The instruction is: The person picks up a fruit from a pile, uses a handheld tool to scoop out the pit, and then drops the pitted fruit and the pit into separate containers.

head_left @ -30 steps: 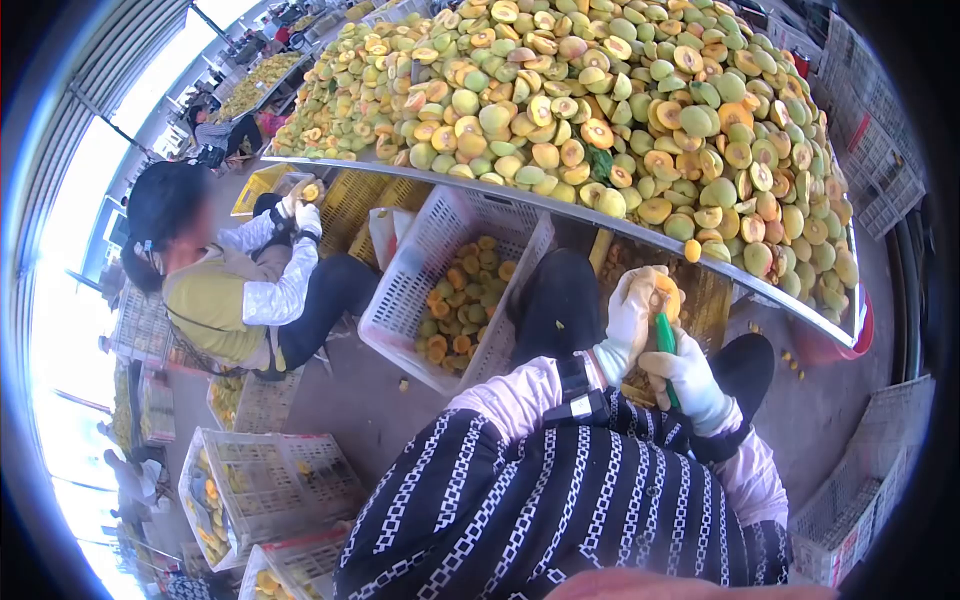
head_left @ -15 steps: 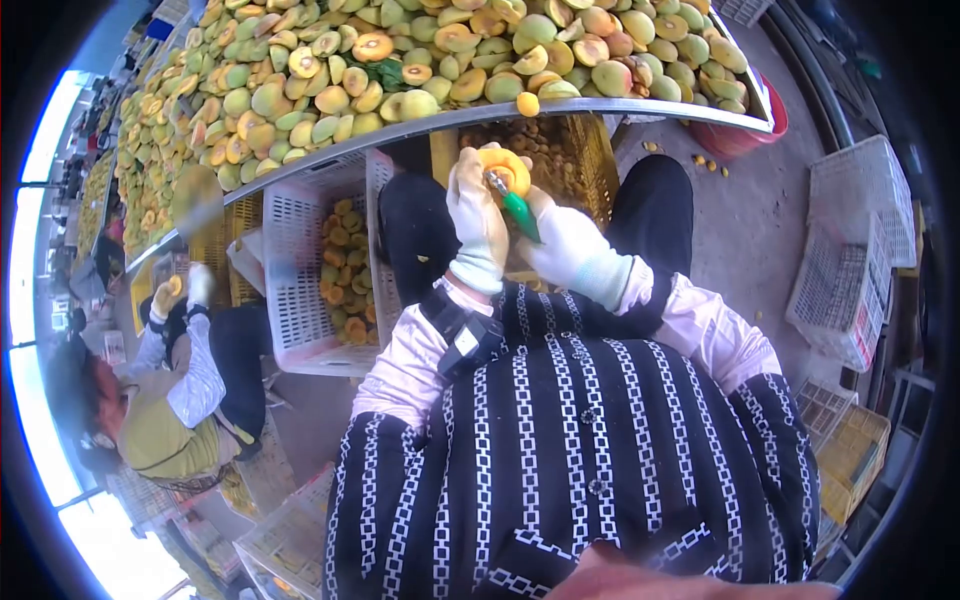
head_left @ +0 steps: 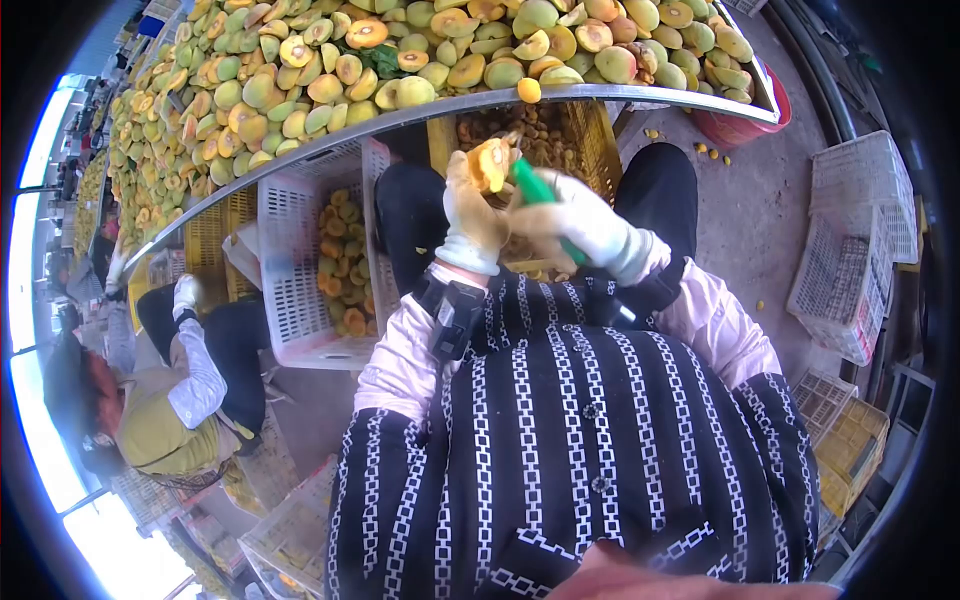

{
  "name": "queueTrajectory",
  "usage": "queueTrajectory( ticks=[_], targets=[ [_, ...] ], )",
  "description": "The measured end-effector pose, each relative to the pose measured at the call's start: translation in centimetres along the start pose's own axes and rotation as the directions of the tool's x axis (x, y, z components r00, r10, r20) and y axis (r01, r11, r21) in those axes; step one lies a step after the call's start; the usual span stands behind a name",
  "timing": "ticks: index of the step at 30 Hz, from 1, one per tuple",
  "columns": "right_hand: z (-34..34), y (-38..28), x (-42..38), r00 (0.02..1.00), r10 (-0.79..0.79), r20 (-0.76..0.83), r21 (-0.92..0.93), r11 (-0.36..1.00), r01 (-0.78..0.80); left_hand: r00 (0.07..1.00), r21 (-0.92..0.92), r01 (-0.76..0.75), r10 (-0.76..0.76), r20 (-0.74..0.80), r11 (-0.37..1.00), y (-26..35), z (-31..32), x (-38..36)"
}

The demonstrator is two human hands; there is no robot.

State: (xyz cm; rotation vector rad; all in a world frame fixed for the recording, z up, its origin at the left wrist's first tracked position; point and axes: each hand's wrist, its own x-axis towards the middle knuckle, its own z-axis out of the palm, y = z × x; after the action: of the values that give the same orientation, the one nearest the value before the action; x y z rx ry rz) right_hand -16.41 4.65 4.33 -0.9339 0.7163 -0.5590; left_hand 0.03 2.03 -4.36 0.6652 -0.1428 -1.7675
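Observation:
My left hand, in a pale work glove, holds up a peach half with its orange flesh showing. Close beside it, my gloved right hand is wrapped round a green-handled pitting tool. The tool's small metal tip is at the right edge of the fruit, and the fingers around its handle are blurred by motion. Below both hands stands a yellow crate with brown pits and scraps in it. Above them, many halved peaches cover a metal-edged table.
A white crate of peach halves stands left of my knees. Stacked white crates are at right, and a red tub sits under the table corner. A co-worker sits at left. Fruit bits lie on the floor.
My right hand has pulled the tool back from the middle of the peach half to its right edge. The fruit has tilted in my left hand. The co-worker's arms have shifted.

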Motion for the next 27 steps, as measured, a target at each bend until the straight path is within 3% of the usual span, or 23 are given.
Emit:
queueTrajectory(
  ticks=[1,2,3,4,5,7,9,10,11,13,14,15,16,17,19,20,21,23,24,27],
  targets=[
    [-0.9,0.6,0.6,0.983,-0.034,-0.180,-0.096,0.995,0.016,0.997,0.029,0.030,-0.032,0.072,0.999,0.4,-0.8,0.4],
    [-1.7,1.2,0.9,0.902,-0.158,-0.402,-0.438,0.898,-0.038,0.994,0.073,0.039,-0.047,0.103,0.997,0.9,-0.9,0.4],
    [-3.1,1.5,1.6,0.839,-0.448,-0.309,-0.769,0.637,0.057,0.997,0.159,-0.045,0.033,0.075,0.986,1.1,0.4,-0.4],
    [-4.3,1.8,0.6,0.912,-0.181,-0.368,-0.520,0.853,-0.041,0.991,0.174,-0.094,0.076,0.107,0.980,1.3,1.2,-0.8],
    [-3.2,-0.5,-1.0,0.937,0.103,-0.333,-0.222,0.958,-0.184,0.984,0.184,-0.141,0.117,0.136,0.973,1.3,1.6,-1.0],
    [-2.8,-0.9,-1.3,0.959,0.112,-0.259,-0.223,0.959,-0.173,0.982,0.230,-0.160,0.131,0.137,0.960,0.8,1.1,-1.1],
    [-3.2,0.1,-1.2,0.977,0.111,-0.185,-0.223,0.963,-0.151,0.949,0.348,-0.314,0.281,0.143,0.883,0.0,1.9,-1.9],
    [-3.9,2.3,-0.6,0.911,-0.250,-0.327,-0.709,0.702,-0.062,0.949,0.373,-0.316,0.294,0.116,0.872,-0.1,2.3,-2.4],
    [-3.7,2.7,-0.4,0.766,-0.600,-0.231,-0.969,0.209,-0.129,0.949,0.375,-0.315,0.291,0.120,0.872,0.2,2.5,-2.8],
    [-3.5,2.6,-0.6,0.754,-0.598,-0.272,-0.954,0.270,-0.131,0.976,0.140,-0.174,0.151,0.156,0.975,1.4,2.5,-3.2],
    [-2.7,2.2,-0.7,0.778,-0.601,-0.181,-0.945,0.327,0.033,0.966,0.004,-0.088,0.084,0.246,0.996,1.9,2.5,-3.1],
    [-2.1,2.1,-0.7,0.785,-0.612,-0.089,-0.905,0.380,0.194,0.967,0.008,-0.085,0.080,0.241,0.996,1.9,2.5,-3.5],
    [-1.8,2.1,-0.4,0.799,-0.597,-0.074,-0.957,0.267,0.110,0.970,0.018,-0.057,0.051,0.236,0.998,1.9,2.8,-3.9],
    [-2.2,2.3,-0.2,0.797,-0.600,-0.075,-0.956,0.270,0.113,0.973,0.030,-0.031,0.023,0.232,0.999,1.9,3.2,-4.4],
    [-3.5,2.5,0.5,0.697,-0.642,-0.319,-0.931,0.349,-0.105,0.973,0.053,-0.109,0.096,0.208,0.993,1.8,2.6,-4.4],
    [-3.4,2.2,0.5,0.621,-0.754,-0.213,-0.970,0.240,-0.041,0.970,0.136,-0.164,0.135,0.201,0.977,1.8,2.5,-4.5],
    [-3.2,1.8,0.3,0.622,-0.753,-0.213,-0.970,0.241,-0.040,0.967,0.220,-0.208,0.167,0.194,0.953,1.8,2.4,-4.7],
    [-2.7,0.8,-0.4,0.691,-0.722,0.034,-0.999,-0.001,0.048,0.980,0.232,-0.140,0.100,0.174,0.963,2.0,2.4,-5.0],
    [-2.6,0.4,-0.5,0.747,-0.664,0.040,-0.994,-0.102,-0.038,0.984,0.217,-0.067,0.030,0.173,0.974,2.0,2.5,-5.1],
    [-5.1,0.3,-0.8,0.778,-0.626,0.054,-0.983,-0.171,-0.070,0.987,0.206,0.036,-0.068,0.149,0.978,2.2,2.8,-5.6]
  ],
)
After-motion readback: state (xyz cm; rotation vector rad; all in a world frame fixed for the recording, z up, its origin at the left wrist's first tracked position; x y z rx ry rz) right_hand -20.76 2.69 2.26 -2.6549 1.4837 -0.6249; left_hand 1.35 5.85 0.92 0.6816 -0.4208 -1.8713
